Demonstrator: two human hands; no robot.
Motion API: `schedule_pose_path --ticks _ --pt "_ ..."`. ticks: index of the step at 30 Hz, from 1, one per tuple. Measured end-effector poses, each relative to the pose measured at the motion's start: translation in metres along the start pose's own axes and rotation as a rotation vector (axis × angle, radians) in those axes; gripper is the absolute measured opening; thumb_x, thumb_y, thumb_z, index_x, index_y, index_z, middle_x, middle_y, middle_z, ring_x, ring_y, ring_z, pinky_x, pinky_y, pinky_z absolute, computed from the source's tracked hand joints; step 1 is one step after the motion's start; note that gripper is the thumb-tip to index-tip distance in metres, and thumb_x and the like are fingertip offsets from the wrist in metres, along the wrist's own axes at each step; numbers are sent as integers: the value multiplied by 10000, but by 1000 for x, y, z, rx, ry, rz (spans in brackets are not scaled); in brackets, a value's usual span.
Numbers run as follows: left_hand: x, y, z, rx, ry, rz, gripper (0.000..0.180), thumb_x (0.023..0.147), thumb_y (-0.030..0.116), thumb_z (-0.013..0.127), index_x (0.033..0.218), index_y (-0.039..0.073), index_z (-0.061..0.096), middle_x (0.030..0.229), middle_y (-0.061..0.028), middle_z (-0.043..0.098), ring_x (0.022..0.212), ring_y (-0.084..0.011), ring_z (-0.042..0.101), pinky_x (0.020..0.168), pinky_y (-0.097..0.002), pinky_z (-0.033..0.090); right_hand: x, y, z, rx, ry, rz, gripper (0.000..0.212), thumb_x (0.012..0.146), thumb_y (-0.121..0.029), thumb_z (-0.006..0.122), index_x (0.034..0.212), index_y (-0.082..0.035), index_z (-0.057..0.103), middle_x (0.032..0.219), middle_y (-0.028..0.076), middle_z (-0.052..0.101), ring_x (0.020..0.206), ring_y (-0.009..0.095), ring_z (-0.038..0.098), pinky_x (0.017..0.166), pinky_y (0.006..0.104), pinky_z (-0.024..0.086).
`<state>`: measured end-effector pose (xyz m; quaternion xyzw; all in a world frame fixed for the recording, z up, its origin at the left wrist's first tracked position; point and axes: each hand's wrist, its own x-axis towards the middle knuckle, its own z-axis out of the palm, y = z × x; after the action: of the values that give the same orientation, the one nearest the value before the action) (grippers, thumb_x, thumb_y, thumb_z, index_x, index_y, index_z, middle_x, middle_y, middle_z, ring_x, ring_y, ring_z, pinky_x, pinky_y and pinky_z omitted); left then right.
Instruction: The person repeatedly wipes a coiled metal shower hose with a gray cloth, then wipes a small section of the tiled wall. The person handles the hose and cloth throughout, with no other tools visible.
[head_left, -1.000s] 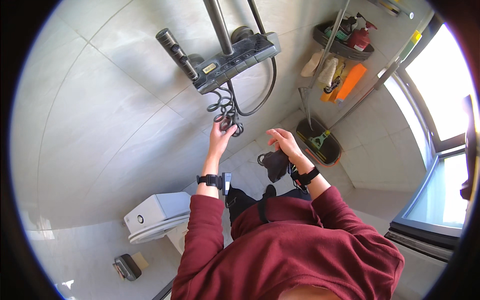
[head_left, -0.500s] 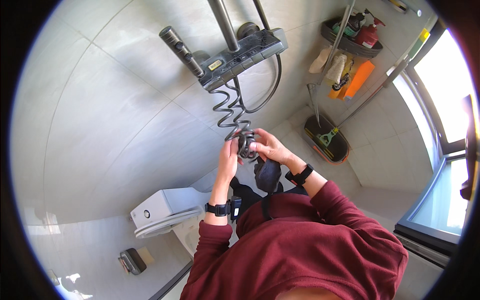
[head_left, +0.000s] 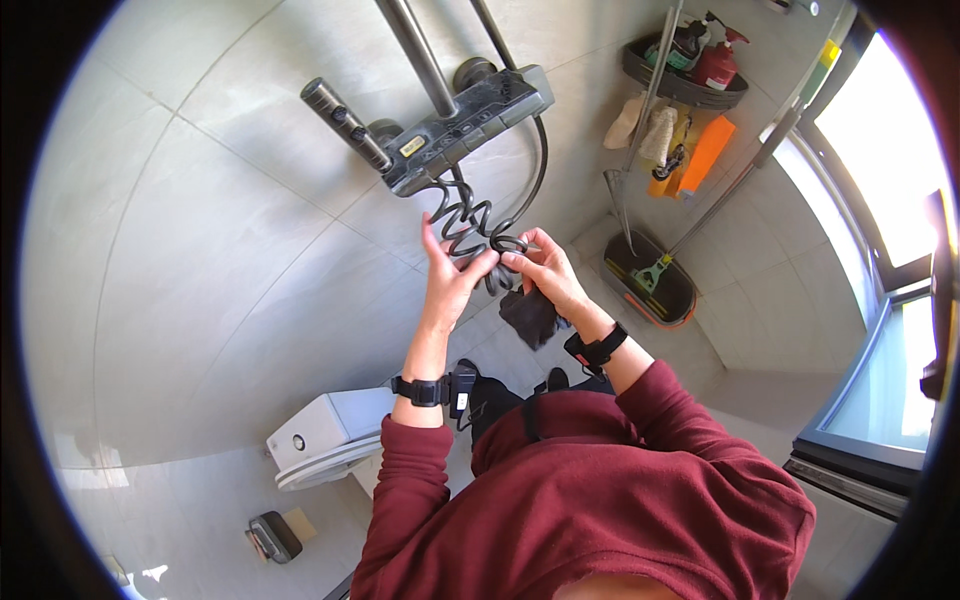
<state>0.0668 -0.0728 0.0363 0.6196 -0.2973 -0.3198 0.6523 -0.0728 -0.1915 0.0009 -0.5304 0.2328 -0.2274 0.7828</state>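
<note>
Under shower fixture (head_left: 466, 126): left hand (head_left: 450, 284) half spread, touching hose (head_left: 497, 278); right hand (head_left: 553, 277) pinching it.

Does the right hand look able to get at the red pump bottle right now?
Probably not straight away: the right hand is on the coiled hose, a dark cloth hanging below it, and the red pump bottle stands well off to the right, up on the corner shelf.

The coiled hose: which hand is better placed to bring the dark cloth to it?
Probably the right hand: the dark cloth hangs beneath it, apparently held there, and that hand also touches the coiled hose. The left hand is at the coils too, but shows no cloth.
</note>
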Motion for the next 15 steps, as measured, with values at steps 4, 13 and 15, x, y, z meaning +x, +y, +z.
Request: schedule_pose_path --ticks 4,13,15 --pt "-2 -15 -44 -318 188 -62 549 979 126 623 1454 82 352 1148 -125 635 938 -277 706 730 -433 628 -2 -10 -29 148 223 49 222 980 -289 664 1035 -101 560 884 70 712 498 41 443 462 201 348" --pt "-39 11 -134 -35 533 203 359 1008 115 554 1364 84 510 1226 -95 552 1016 -216 641 811 -434 630 12 -41 -59 19 320 -217 241 919 -222 735 969 -48 575 966 81 714 539 50 476 500 201 416" --pt "-44 15 -134 -170 491 159 352 1016 116 549 1366 87 520 1276 -86 545 1063 -211 624 873 -445 603 12 -46 -55 66 231 -213 224 917 -208 732 967 -54 577 992 87 717 536 42 456 487 193 388"
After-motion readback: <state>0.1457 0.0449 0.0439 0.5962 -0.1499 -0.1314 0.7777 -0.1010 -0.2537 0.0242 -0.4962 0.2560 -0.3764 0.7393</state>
